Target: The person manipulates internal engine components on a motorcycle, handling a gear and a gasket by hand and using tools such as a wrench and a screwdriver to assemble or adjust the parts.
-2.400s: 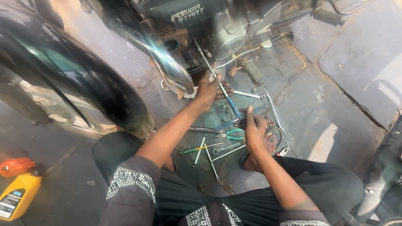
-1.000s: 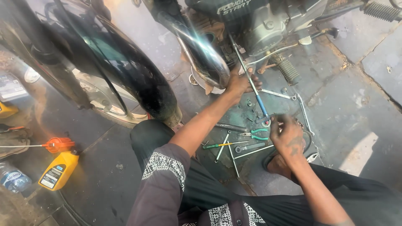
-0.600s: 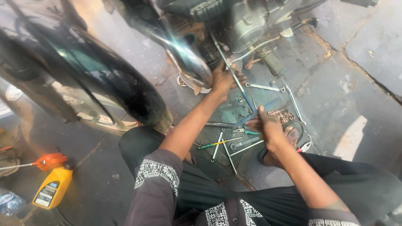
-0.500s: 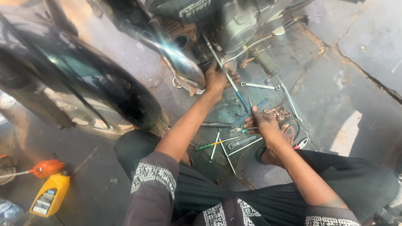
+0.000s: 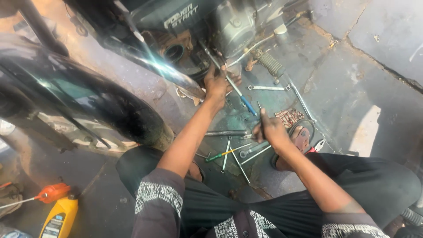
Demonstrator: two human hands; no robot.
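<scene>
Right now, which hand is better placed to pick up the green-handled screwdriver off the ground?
Probably the right hand: it hovers over the loose tools with the green-handled screwdriver just beside it. The left hand is up at the engine, gripping the blue-handled tool.

The engine [image 5: 229, 26] sits at the top, with the shiny pipe [image 5: 154, 66] to its left and the big wheel [image 5: 79, 101] further left. The left hand [image 5: 218, 81] is just under the engine, on a long screwdriver [image 5: 231, 83]. The right hand [image 5: 269, 128] is lower, over tools [image 5: 233, 152] lying on the floor [image 5: 352, 88]. A spanner [image 5: 266, 88] lies right of the left hand. An oil bottle [image 5: 59, 216] stands at the bottom left.
</scene>
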